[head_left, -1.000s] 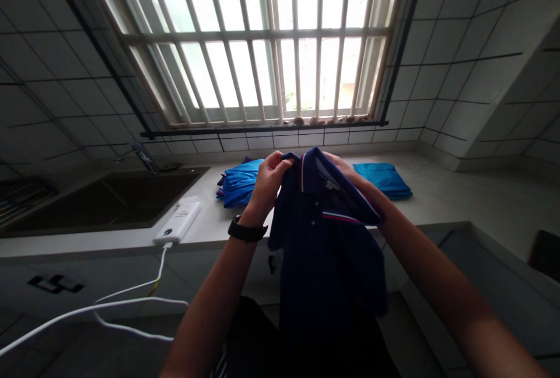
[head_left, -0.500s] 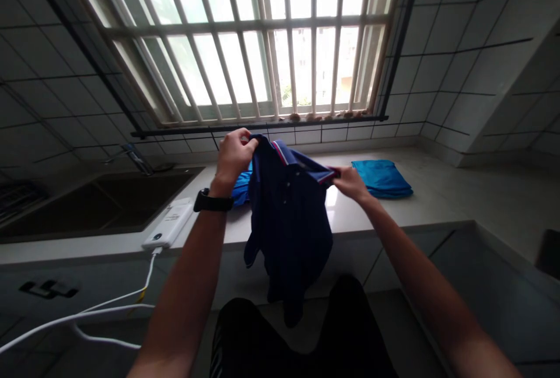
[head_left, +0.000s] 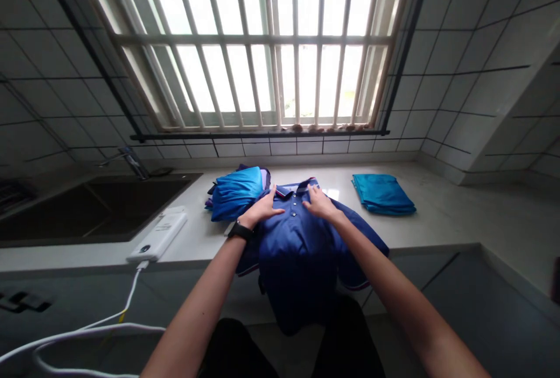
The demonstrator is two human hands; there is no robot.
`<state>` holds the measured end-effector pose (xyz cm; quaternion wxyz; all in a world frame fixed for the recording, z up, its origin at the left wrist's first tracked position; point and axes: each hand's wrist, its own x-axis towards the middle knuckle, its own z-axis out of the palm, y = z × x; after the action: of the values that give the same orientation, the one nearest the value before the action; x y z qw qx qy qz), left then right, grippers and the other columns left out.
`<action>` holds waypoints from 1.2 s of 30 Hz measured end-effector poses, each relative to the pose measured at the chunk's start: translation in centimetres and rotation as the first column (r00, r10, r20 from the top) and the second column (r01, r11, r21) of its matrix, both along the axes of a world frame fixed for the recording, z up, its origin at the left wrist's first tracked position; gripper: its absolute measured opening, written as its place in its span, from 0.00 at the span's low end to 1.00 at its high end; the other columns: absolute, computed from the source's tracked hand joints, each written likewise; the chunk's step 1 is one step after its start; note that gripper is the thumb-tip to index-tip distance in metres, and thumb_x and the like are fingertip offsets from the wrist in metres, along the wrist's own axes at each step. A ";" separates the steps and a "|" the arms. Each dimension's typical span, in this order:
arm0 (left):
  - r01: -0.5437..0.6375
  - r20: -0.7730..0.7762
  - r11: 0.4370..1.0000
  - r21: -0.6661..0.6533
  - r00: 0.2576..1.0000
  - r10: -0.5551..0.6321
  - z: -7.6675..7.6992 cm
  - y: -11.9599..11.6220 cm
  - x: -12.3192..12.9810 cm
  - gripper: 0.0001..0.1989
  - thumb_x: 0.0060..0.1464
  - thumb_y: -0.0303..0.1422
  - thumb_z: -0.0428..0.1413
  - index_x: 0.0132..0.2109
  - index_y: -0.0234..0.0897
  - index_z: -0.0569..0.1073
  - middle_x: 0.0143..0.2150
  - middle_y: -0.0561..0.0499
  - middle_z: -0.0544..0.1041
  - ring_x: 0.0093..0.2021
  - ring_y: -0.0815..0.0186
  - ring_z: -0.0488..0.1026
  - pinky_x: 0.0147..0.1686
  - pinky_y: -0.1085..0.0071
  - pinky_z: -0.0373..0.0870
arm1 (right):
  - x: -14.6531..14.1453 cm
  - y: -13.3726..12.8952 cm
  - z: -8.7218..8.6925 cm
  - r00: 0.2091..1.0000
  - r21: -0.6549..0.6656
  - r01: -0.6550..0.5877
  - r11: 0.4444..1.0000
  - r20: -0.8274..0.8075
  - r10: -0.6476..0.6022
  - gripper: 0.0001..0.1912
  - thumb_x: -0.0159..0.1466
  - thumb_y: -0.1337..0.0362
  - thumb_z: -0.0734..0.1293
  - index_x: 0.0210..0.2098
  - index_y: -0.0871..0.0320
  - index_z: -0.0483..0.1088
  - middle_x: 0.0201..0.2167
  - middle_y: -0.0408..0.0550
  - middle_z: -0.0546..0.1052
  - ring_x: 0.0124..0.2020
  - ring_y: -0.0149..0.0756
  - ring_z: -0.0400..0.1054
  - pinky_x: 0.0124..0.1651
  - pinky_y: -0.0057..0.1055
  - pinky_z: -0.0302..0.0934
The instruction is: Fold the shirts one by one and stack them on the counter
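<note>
A navy polo shirt (head_left: 297, 249) lies front side up, its collar on the countertop and its lower part hanging over the front edge. Its collar has striped trim, and a row of small buttons shows below. My left hand (head_left: 263, 207), with a black watch on the wrist, rests open beside the collar on the left. Across the placket, my right hand (head_left: 321, 202) lies on the shirt near the collar's right side, fingers apart. Left of the shirt sits a bundle of blue clothing (head_left: 238, 191) with purple and dark cloth beneath. A folded teal garment (head_left: 382, 193) lies to the right.
A white power bank (head_left: 160, 235) with a white cable (head_left: 131, 290) plugged in stands by the dark sink (head_left: 100, 238) on the left. Behind the countertop (head_left: 441, 209) is a barred window (head_left: 262, 39) with small objects along its sill.
The polo shirt, earlier held up by its collar in both hands, now lies spread on the counter. Both hands have come down and loosened, and the blue bundle is more exposed.
</note>
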<state>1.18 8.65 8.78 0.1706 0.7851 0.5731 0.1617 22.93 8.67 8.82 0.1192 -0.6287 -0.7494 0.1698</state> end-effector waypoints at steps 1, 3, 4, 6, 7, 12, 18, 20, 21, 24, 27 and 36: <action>0.004 -0.068 1.000 -0.019 0.998 -0.005 -1.2 -0.2 0.1 0.46 0.55 0.42 0.63 0.74 0.28 0.58 0.75 0.28 0.59 0.76 0.46 0.58 0.72 0.57 0.58 | -0.2 -0.5 -1.4 0.998 -0.077 -0.045 0.996 0.040 0.048 0.40 0.74 0.52 0.58 0.79 0.59 0.43 0.80 0.60 0.44 0.80 0.56 0.38 0.75 0.60 0.45; -0.002 -0.166 1.000 -0.005 0.986 0.001 -2.7 -0.8 0.4 0.34 0.59 0.43 0.60 0.68 0.31 0.68 0.72 0.30 0.66 0.75 0.44 0.60 0.72 0.54 0.57 | -0.5 -1.2 -3.5 0.990 -0.131 -0.072 0.989 0.109 0.087 0.38 0.75 0.44 0.53 0.79 0.53 0.46 0.81 0.55 0.42 0.80 0.58 0.33 0.74 0.68 0.37; -0.006 -0.190 1.000 0.024 0.982 0.010 -3.1 -1.3 0.5 0.30 0.61 0.42 0.59 0.65 0.32 0.71 0.71 0.30 0.69 0.74 0.44 0.61 0.71 0.55 0.57 | -0.5 -1.3 -4.3 0.987 -0.121 -0.064 0.991 0.136 0.081 0.38 0.76 0.43 0.50 0.79 0.51 0.47 0.81 0.53 0.40 0.80 0.58 0.31 0.74 0.71 0.34; -0.038 -0.197 0.994 0.103 0.979 0.058 -3.2 -2.7 0.1 0.24 0.62 0.38 0.57 0.62 0.32 0.73 0.68 0.31 0.72 0.71 0.45 0.66 0.68 0.57 0.62 | -0.4 -1.3 -5.2 0.984 -0.084 -0.055 0.995 0.167 0.068 0.37 0.76 0.42 0.47 0.79 0.49 0.46 0.81 0.50 0.39 0.80 0.57 0.29 0.73 0.73 0.30; -0.080 -0.191 0.986 0.144 0.976 0.107 -3.1 -3.6 -0.4 0.23 0.62 0.37 0.56 0.62 0.32 0.72 0.66 0.32 0.73 0.68 0.46 0.69 0.66 0.58 0.65 | -0.2 -1.1 -5.4 0.983 -0.075 -0.056 0.996 0.172 0.069 0.37 0.76 0.42 0.46 0.79 0.48 0.46 0.81 0.49 0.38 0.80 0.56 0.29 0.73 0.74 0.30; -0.492 -0.204 0.849 0.196 0.826 0.525 -3.6 -8.3 -4.3 0.22 0.62 0.43 0.56 0.55 0.30 0.73 0.55 0.30 0.77 0.57 0.42 0.75 0.54 0.56 0.72 | 0.9 0.1 -5.4 0.977 -0.037 -0.095 0.995 0.190 0.101 0.34 0.76 0.44 0.47 0.78 0.45 0.47 0.81 0.46 0.41 0.80 0.54 0.32 0.72 0.77 0.30; -0.535 -0.116 0.844 0.032 0.837 0.535 -3.0 -8.9 -6.4 0.08 0.63 0.31 0.50 0.44 0.41 0.74 0.40 0.42 0.82 0.43 0.50 0.80 0.40 0.65 0.69 | 1.2 0.5 -5.5 0.974 -0.011 -0.116 0.993 0.197 0.116 0.35 0.76 0.44 0.48 0.79 0.48 0.46 0.81 0.47 0.42 0.80 0.55 0.33 0.71 0.78 0.31; -0.586 -0.040 0.803 0.114 0.805 0.593 -1.5 -8.5 -6.7 0.09 0.64 0.30 0.49 0.46 0.42 0.73 0.39 0.42 0.81 0.42 0.50 0.80 0.39 0.64 0.69 | 1.2 0.5 -5.6 0.974 -0.008 -0.119 0.993 0.195 0.118 0.36 0.76 0.44 0.48 0.79 0.48 0.46 0.81 0.48 0.42 0.80 0.55 0.33 0.72 0.77 0.30; -0.605 -0.005 0.780 0.160 0.789 0.614 -0.6 -8.3 -6.9 0.09 0.64 0.31 0.49 0.47 0.42 0.72 0.39 0.42 0.81 0.42 0.49 0.80 0.40 0.64 0.69 | 1.3 0.5 -5.6 0.974 -0.007 -0.120 0.993 0.192 0.119 0.36 0.76 0.44 0.47 0.79 0.48 0.46 0.81 0.48 0.42 0.80 0.55 0.33 0.72 0.77 0.30; -0.691 0.053 0.685 0.230 0.712 0.700 1.6 -8.1 -8.1 0.12 0.64 0.33 0.51 0.53 0.40 0.71 0.41 0.39 0.80 0.45 0.44 0.79 0.43 0.58 0.71 | 1.3 0.6 -5.7 0.976 -0.006 -0.123 0.992 0.181 0.122 0.36 0.76 0.44 0.47 0.79 0.49 0.46 0.81 0.48 0.42 0.80 0.55 0.33 0.71 0.78 0.29; -0.746 0.027 0.577 0.332 0.619 0.785 2.8 -8.1 -8.6 0.16 0.61 0.28 0.51 0.55 0.34 0.72 0.48 0.32 0.78 0.54 0.40 0.76 0.50 0.52 0.73 | 1.3 0.7 -5.7 0.974 -0.008 -0.119 0.993 0.194 0.119 0.36 0.76 0.44 0.47 0.79 0.48 0.45 0.81 0.47 0.42 0.80 0.54 0.33 0.71 0.78 0.30; 0.082 -0.315 0.966 0.246 0.949 -0.001 -0.5 -3.3 2.3 0.17 0.70 0.33 0.50 0.59 0.36 0.76 0.59 0.40 0.79 0.60 0.56 0.76 0.61 0.63 0.70 | 1.5 0.9 -5.9 0.961 0.003 -0.142 0.990 0.239 0.137 0.36 0.76 0.43 0.46 0.79 0.48 0.45 0.81 0.47 0.41 0.80 0.55 0.34 0.71 0.79 0.33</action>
<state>3.47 5.34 8.29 -0.0216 0.8281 0.5504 0.1044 24.45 9.61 2.95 0.0224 -0.5891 -0.8023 0.0935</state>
